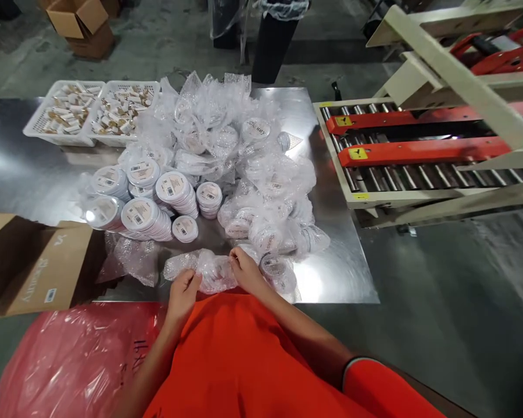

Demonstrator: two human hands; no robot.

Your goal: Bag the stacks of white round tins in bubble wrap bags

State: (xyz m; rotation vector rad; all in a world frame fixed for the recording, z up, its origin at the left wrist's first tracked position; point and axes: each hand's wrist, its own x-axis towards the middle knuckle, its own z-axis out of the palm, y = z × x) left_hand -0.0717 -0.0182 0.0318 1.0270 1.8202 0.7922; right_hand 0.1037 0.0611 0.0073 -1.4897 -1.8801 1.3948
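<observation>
Okay, both your hands are down at the near edge of the steel table [340, 273], right on one bundle of clear plastic wrap [213, 271]. Your left hand [183, 296] is curled almost shut, its fingers closed around the bundle's left end. Your right hand [246, 270] sits a little more open, with its fingertips [235, 253] pinching the top of the crumpled plastic. You've got that bundle in front of your orange shirt [226, 360], and the folds hide whatever is inside, so I can't tell what it is.

Just past your right hand lies a wrapped round tin [275, 271], with a big heap of wrapped tins [261, 174] behind it. Off to your left are stacks of white labeled tins [139, 215] on their sides, bare of wrap, and a loose sheet of plastic [133, 261] sits near your left hand. Farther out, two white plastic baskets [63, 110] hold small tubes. A cardboard carton [47, 267] overlaps the table's left side, a red plastic bag [70, 366] sits below it, and a roller conveyor with red belts [418, 145] stands to your right.
</observation>
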